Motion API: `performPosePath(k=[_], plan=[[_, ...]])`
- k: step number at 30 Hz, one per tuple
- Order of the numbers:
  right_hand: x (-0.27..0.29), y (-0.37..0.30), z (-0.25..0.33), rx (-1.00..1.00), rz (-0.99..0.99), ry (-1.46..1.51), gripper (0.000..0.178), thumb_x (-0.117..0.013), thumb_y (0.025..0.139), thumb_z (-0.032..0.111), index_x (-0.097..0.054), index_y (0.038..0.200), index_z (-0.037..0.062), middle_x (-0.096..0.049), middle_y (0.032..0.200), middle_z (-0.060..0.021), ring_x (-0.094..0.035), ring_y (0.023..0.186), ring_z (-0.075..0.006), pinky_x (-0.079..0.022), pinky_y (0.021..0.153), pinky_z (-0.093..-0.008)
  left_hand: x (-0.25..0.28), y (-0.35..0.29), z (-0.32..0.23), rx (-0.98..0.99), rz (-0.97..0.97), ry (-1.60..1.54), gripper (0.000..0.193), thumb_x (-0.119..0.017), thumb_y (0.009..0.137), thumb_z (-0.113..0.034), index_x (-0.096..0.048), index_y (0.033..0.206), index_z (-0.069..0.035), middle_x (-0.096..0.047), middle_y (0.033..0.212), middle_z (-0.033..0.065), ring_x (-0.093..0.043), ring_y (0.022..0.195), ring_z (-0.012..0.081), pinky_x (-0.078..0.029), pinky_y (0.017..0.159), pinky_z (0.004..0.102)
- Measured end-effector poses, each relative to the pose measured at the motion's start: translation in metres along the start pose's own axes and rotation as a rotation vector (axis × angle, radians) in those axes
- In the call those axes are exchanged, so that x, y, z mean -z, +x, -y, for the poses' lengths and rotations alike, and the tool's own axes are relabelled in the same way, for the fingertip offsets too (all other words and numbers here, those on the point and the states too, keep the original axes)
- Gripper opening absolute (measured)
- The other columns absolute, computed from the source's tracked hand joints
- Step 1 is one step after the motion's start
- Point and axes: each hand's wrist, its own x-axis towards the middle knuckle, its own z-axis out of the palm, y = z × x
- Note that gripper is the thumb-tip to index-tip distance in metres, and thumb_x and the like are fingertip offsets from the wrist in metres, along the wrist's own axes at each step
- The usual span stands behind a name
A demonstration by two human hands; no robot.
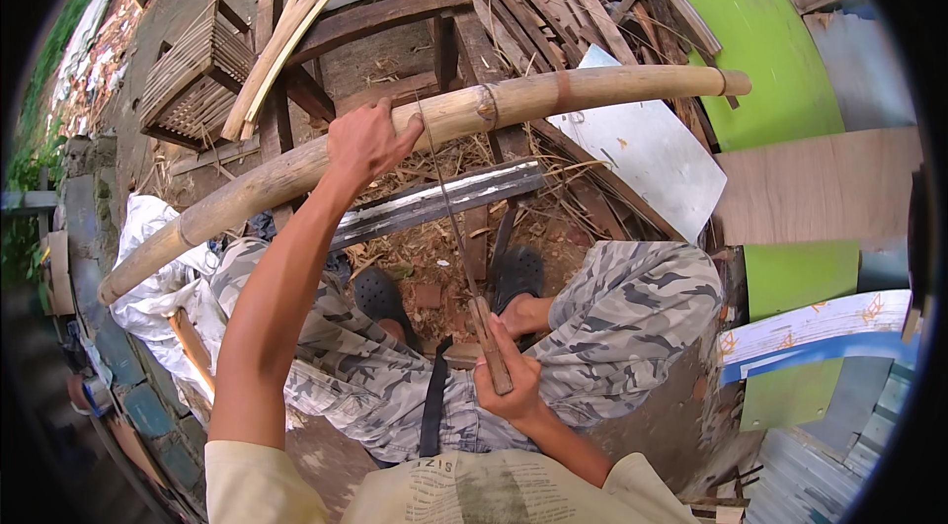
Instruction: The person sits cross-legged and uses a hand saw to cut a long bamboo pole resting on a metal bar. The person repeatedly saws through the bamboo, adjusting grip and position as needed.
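Observation:
A long, thick bamboo pole [533,97] slants across in front of me, from the lower left up to the right. My left hand [373,143] is closed over its top, with the thumb lying along it toward the right. In my right hand [512,384], close to my lap, is the wooden handle of a saw [455,228]. Its long thin blade, seen nearly edge-on, reaches away from me and lies across the pole just right of my left thumb. Whether the blade has cut into the bamboo I cannot tell.
Below the pole lies a black-and-white bar [439,200]. Beyond stand a dark wooden frame [385,25], split bamboo strips [296,30] and a slatted crate [193,80]. Scrap wood [553,5] and a pale sheet [642,163] lie right; a white sack [163,272] is left.

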Motion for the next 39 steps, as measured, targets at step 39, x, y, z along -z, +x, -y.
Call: performPosePath(k=[39], plan=[[-0.042,0.1,-0.017,-0.069,-0.121,0.112,0.071,-0.062,0.078,0.0,-0.049,0.147,0.0014,-0.07,0.11,-0.0276,-0.073,0.075,-0.038,-0.058,0.066,-0.039,-0.013,0.003,0.004,-0.043,-0.127,0.041,0.069,-0.045,0.093,-0.059,-0.068,0.101,0.006,-0.069,0.076,0.0284,-0.07,0.073,0.0416,-0.055,0.067,0.0508]])
